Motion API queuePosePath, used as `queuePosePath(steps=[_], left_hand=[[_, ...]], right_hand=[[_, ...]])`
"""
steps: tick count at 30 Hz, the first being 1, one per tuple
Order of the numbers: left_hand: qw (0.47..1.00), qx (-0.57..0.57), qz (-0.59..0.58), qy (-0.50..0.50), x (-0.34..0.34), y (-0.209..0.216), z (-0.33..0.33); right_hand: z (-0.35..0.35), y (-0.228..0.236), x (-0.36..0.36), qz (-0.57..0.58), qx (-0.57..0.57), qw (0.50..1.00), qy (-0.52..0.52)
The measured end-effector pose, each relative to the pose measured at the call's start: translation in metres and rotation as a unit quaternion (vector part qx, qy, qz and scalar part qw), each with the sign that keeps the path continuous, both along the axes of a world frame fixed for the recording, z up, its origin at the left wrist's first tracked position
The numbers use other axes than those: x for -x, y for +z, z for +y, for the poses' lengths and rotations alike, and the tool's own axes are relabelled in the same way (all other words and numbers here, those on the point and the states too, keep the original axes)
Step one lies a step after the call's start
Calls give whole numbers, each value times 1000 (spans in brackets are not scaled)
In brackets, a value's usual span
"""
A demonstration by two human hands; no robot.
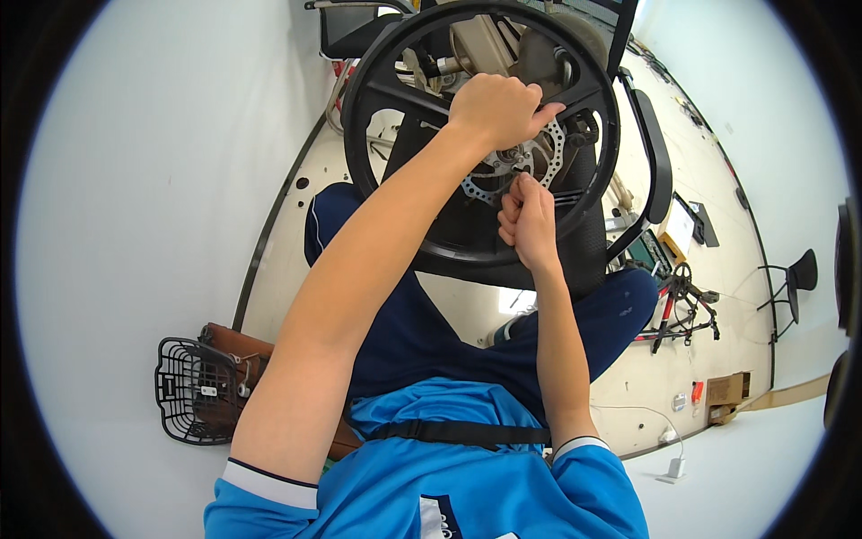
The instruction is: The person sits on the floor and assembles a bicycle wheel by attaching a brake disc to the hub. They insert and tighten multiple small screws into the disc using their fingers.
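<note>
A black spoked wheel (356, 135) leans over a black chair (585, 260) in front of my knees. A silver, hole-drilled brake disc (558, 148) surrounds its hub. My left hand (498, 110) is curled over the wheel's upper part, its thumb lying along a spoke; its fingertips are hidden underneath. Lower down, my right hand (530, 220) is closed, with thumb and forefinger pinched together right at the hub. Whatever is between those fingers is too small or too covered to make out.
The chair's armrest (660, 171) rises right of the wheel. A black wire basket (193, 391) sits at lower left by the wall. On the right floor are a red and black frame (673, 305), a cardboard box (727, 389) and a white charger (676, 467). Another chair (795, 283) stands beyond.
</note>
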State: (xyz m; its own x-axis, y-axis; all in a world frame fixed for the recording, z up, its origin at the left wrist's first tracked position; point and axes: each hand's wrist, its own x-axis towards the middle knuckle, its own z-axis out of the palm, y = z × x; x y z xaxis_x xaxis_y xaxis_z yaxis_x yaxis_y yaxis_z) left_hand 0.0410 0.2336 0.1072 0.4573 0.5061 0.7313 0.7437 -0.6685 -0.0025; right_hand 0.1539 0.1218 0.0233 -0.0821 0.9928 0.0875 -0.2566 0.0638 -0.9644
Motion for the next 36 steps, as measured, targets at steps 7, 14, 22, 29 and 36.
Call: queuePosePath(steps=[7, 14, 22, 29, 36], left_hand=[[1000, 3, 7, 9, 0, 1, -1], [1000, 1, 3, 8, 1, 0, 0], [1000, -21, 8, -6, -1, 0, 1], [1000, -24, 20, -1, 1, -1, 5], [1000, -12, -3, -9, 0, 1, -2]], right_hand=[[-1, -5, 15, -118, -63, 987, -85], [-2, -1, 13, -111, -51, 991, -56], [13, -4, -15, -303, -165, 938, -46], [19, 59, -45, -626, -294, 722, 40], [11, 45, -58, -108, 22, 990, 92]])
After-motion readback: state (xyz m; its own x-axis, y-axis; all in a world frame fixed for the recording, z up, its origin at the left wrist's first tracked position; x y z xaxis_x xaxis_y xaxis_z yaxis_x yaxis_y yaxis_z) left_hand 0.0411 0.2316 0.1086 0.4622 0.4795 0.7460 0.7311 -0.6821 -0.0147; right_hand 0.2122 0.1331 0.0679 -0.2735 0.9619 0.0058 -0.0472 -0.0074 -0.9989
